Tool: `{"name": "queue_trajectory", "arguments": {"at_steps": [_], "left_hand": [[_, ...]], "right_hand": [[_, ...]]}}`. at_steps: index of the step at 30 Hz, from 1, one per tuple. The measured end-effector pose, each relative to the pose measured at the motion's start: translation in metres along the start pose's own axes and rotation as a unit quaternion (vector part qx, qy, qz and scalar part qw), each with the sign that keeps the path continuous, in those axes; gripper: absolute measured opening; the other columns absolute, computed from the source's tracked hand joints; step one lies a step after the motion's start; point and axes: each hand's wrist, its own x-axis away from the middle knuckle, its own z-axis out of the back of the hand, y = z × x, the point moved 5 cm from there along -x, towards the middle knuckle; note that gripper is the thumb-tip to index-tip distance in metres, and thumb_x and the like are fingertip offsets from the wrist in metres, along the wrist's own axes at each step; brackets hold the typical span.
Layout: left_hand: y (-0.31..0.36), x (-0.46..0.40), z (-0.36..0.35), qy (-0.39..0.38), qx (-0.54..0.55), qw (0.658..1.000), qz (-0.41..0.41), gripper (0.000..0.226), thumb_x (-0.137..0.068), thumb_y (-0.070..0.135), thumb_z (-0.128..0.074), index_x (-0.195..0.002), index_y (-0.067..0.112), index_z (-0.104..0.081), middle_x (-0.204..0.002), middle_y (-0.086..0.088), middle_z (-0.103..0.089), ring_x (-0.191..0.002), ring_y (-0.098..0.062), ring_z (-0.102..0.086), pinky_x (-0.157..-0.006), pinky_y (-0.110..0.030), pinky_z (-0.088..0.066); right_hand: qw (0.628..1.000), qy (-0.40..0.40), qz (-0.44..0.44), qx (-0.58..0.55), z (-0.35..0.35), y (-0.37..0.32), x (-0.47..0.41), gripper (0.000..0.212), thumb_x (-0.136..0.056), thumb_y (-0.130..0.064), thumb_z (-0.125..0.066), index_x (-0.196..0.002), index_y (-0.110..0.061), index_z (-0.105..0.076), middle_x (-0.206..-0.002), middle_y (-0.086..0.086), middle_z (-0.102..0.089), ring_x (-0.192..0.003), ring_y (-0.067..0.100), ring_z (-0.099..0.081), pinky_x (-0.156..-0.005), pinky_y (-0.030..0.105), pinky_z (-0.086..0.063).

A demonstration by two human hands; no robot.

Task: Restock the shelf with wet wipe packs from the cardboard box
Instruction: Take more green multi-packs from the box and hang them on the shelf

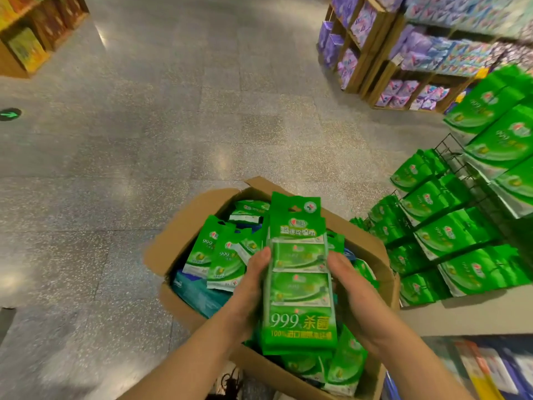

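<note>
Wipe pack [300, 272]: tall green bundle, glossy soft film, held upright over the box.
Left hand [250, 287]: fingers curled on its left edge.
Box [184, 235]: open brown cardboard, loose packs inside.
Right hand [350, 287]: clamped on the right edge.
Handling: light, squashy, probably slippery; grip the sides.
Shelf [461, 166]: wire racks, matching packs.

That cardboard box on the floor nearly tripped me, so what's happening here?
A person is restocking. Both hands, left hand and right hand, hold a green wet wipe pack upright above the open cardboard box, which still holds many packs. The wire shelf on the right already displays rows of them.
</note>
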Motion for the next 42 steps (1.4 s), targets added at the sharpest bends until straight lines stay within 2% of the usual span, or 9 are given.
{"name": "queue_trajectory", "arguments": {"at_steps": [2, 7, 11, 21, 27, 30, 34, 40, 42], "left_hand": [[0.015, 0.011, 0.012, 0.005, 0.006, 1.000, -0.028, 0.097, -0.075, 0.075, -0.070, -0.147, 0.012, -0.053, -0.146, -0.024, -0.056, -0.133, -0.043, -0.054, -0.113, -0.060, -0.041], [0.023, 0.012, 0.045, 0.130, -0.031, 0.989, -0.063, 0.129, -0.050, 0.075, -0.088, -0.152, 0.014, -0.038, -0.143, -0.016, -0.060, -0.125, -0.037, -0.063, -0.106, -0.060, -0.049], [0.005, 0.005, 0.028, 0.133, -0.072, 0.988, -0.038, 0.134, -0.040, 0.080, -0.089, -0.151, 0.028, -0.032, -0.141, -0.004, -0.061, -0.121, -0.026, -0.067, -0.105, -0.054, -0.052], [-0.080, -0.018, -0.117, -0.005, -0.129, 0.990, 0.056, 0.129, -0.038, 0.081, -0.088, -0.146, 0.031, -0.039, -0.132, -0.003, -0.069, -0.111, -0.024, -0.073, -0.093, -0.047, -0.059], [-0.177, 0.001, -0.252, -0.106, -0.201, 0.966, 0.123, 0.108, -0.059, 0.076, -0.084, -0.148, 0.027, -0.048, -0.137, -0.012, -0.066, -0.122, -0.036, -0.066, -0.104, -0.058, -0.051], [-0.235, 0.027, -0.326, -0.175, -0.214, 0.946, 0.170, 0.104, -0.063, 0.071, -0.086, -0.147, 0.023, -0.050, -0.137, -0.017, -0.065, -0.122, -0.040, -0.065, -0.104, -0.059, -0.051], [-0.298, 0.073, -0.426, -0.272, -0.245, 0.916, 0.165, 0.117, -0.041, 0.066, -0.096, -0.139, 0.014, -0.059, -0.126, -0.020, -0.071, -0.111, -0.039, -0.071, -0.084, -0.046, -0.062], [-0.374, 0.138, -0.547, -0.402, -0.310, 0.837, 0.203, 0.104, -0.051, 0.061, -0.094, -0.138, 0.013, -0.063, -0.129, -0.021, -0.069, -0.118, -0.041, -0.067, -0.105, -0.062, -0.049], [-0.390, 0.164, -0.578, -0.438, -0.324, 0.807, 0.227, 0.076, -0.071, 0.053, -0.086, -0.134, 0.015, -0.067, -0.128, -0.020, -0.070, -0.118, -0.040, -0.068, -0.105, -0.061, -0.050]], "right_hand": [[1.000, -0.027, -0.010, -0.010, -0.020, 0.003, -0.008, 0.067, -0.074, -0.074, -0.071, -0.131, -0.042, -0.056, -0.122, -0.022, -0.071, -0.116, 0.012, -0.067, -0.101, 0.047, -0.051], [0.996, -0.068, -0.038, -0.049, -0.048, 0.015, -0.009, 0.058, -0.083, -0.042, -0.066, -0.138, -0.028, -0.053, -0.125, 0.004, -0.074, -0.112, 0.029, -0.072, -0.098, 0.050, -0.056], [0.998, -0.038, -0.032, -0.032, -0.028, 0.017, 0.006, 0.058, -0.075, -0.028, -0.075, -0.131, -0.022, -0.059, -0.115, 0.009, -0.077, -0.102, 0.033, -0.075, -0.089, 0.048, -0.060], [0.984, 0.138, 0.035, -0.104, 0.105, 0.039, 0.115, 0.057, -0.073, -0.025, -0.088, -0.124, -0.015, -0.066, -0.114, 0.016, -0.076, -0.104, 0.040, -0.073, -0.099, 0.058, -0.054], [0.952, 0.265, 0.083, -0.127, 0.209, 0.077, 0.250, 0.073, -0.062, -0.043, -0.095, -0.122, -0.015, -0.066, -0.110, 0.012, -0.078, -0.099, 0.035, -0.075, -0.094, 0.057, -0.057], [0.925, 0.337, 0.102, -0.144, 0.258, 0.103, 0.331, 0.065, -0.065, -0.041, -0.093, -0.120, -0.015, -0.068, -0.109, 0.011, -0.078, -0.099, 0.035, -0.076, -0.095, 0.059, -0.056], [0.880, 0.423, 0.124, -0.178, 0.305, 0.134, 0.440, 0.036, -0.082, -0.024, -0.084, -0.115, -0.016, -0.071, -0.105, 0.009, -0.079, -0.097, 0.033, -0.076, -0.094, 0.057, -0.058], [0.785, 0.528, 0.172, -0.273, 0.348, 0.168, 0.576, 0.020, -0.088, -0.026, -0.076, -0.105, -0.014, -0.077, -0.100, 0.013, -0.079, -0.091, 0.034, -0.077, -0.088, 0.054, -0.061], [0.762, 0.541, 0.189, -0.300, 0.358, 0.177, 0.612, 0.031, -0.083, -0.036, -0.080, -0.109, -0.018, -0.078, -0.107, 0.013, -0.078, -0.095, 0.034, -0.076, -0.086, 0.053, -0.061]]}}
